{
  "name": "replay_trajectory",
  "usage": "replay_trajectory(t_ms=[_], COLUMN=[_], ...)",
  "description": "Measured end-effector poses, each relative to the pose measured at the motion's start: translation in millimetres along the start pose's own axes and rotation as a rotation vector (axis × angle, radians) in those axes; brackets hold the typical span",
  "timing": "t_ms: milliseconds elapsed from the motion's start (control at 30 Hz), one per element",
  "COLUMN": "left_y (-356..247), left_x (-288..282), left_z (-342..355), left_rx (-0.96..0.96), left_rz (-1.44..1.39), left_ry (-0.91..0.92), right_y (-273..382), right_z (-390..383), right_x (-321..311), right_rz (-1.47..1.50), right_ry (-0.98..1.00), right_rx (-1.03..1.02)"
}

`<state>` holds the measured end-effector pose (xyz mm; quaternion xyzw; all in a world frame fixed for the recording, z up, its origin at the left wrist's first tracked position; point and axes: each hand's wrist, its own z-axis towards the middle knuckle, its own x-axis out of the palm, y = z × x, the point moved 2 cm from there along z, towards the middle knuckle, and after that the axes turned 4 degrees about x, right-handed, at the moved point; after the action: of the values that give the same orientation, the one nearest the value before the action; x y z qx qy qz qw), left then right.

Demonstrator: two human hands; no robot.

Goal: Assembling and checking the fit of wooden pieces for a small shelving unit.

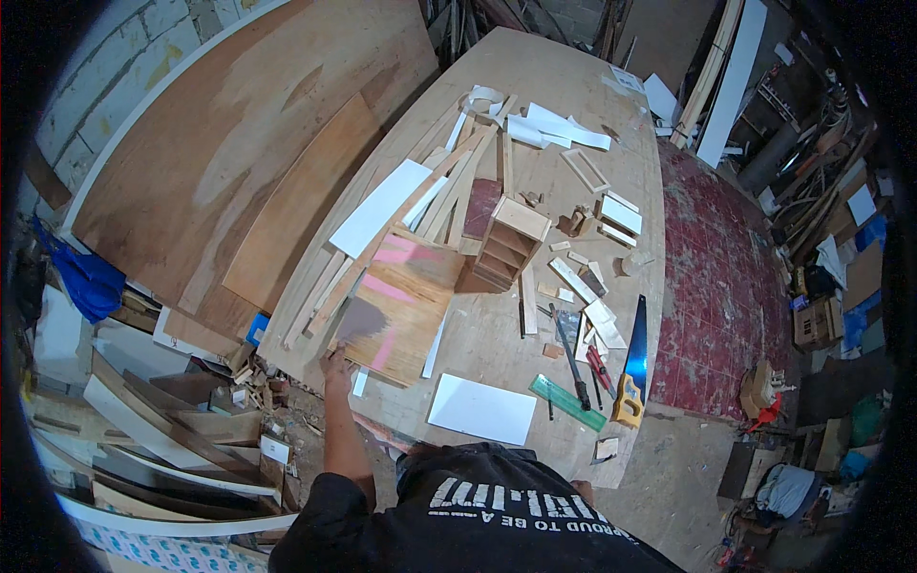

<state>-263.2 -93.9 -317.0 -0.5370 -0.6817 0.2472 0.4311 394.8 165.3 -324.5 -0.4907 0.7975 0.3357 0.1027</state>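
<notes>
My left hand (336, 372) is at the near left corner of a plywood panel (425, 329), its fingers closed on the edge. Pink stripes and a grey-brown patch mark the panel, which lies on the large wooden worktable (487, 382). Only a sliver of my right hand (584, 491) shows at the table's near edge, beside my dark shirt; its fingers are hidden. Closest to it are a small pale block (607, 449), a green ruler (567, 403) and a handsaw (632, 368) with a yellow handle. A white rectangular board (482, 409) lies right of the panel.
Beyond the panel stands a small wooden shelf box (511, 244). Long wood strips (468, 172) and a white board (382, 207) lie at the left. Red-handled pliers (599, 367) and offcuts sit at the right. Large plywood sheets (239, 143) lean left of the table.
</notes>
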Motion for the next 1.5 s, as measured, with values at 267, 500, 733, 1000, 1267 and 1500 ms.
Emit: replay_trajectory(t_ms=[267,500,733,1000,1267,1500], left_y=[-7,-65,-83,-80,-91,-54], left_x=[-12,22,68,81,109,195], left_z=[-19,-15,29,40,70,148], left_rx=[0.022,0.223,0.803,0.598,0.392,0.505], left_rz=[0.6,1.483,1.693,1.592,1.418,1.515], left_ry=[-0.252,-0.341,-0.353,0.03,0.117,-0.137], right_y=[-12,-16,-15,-13,-17,-67], right_z=[-15,-21,-3,24,25,35], right_x=[11,5,0,1,5,-1], right_rz=[0.007,0.004,0.015,-0.241,-0.172,-0.216], right_ry=[0.002,-0.015,-0.037,-0.041,-0.026,0.002], right_rx=[-0.046,-0.072,-0.121,-0.03,0.076,-0.167])
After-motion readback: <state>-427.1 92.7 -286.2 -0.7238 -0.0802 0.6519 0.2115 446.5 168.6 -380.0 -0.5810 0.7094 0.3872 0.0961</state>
